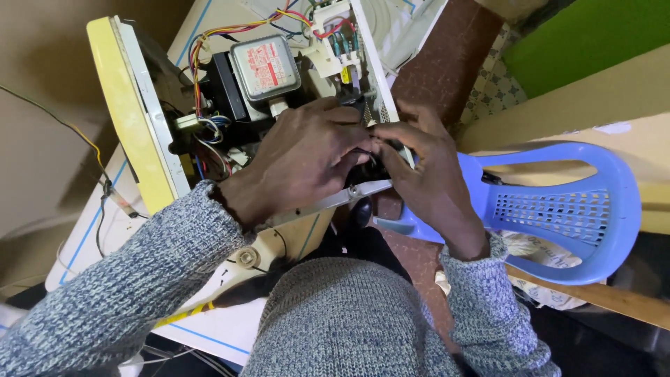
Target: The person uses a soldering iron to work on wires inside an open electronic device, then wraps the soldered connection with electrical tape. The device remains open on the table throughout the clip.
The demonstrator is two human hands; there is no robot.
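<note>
An opened microwave oven (146,132) lies on its side with its cover off, showing a metal magnetron (265,66) and bundles of coloured wires (209,42). My left hand (300,160) reaches across the electronics bay. My right hand (429,174) meets it from the right. The fingertips of both hands pinch a small dark part (370,136) at the edge of the oven's frame. A pair of scissors (349,197) with silver blades and a dark handle sits just under the hands; I cannot tell which hand carries it.
A blue plastic chair (558,209) stands close on the right, beside a pale wooden surface (614,98). The oven rests on a white board with blue lines (91,230). A thin cable (70,132) trails off left. Reddish floor (447,63) shows behind.
</note>
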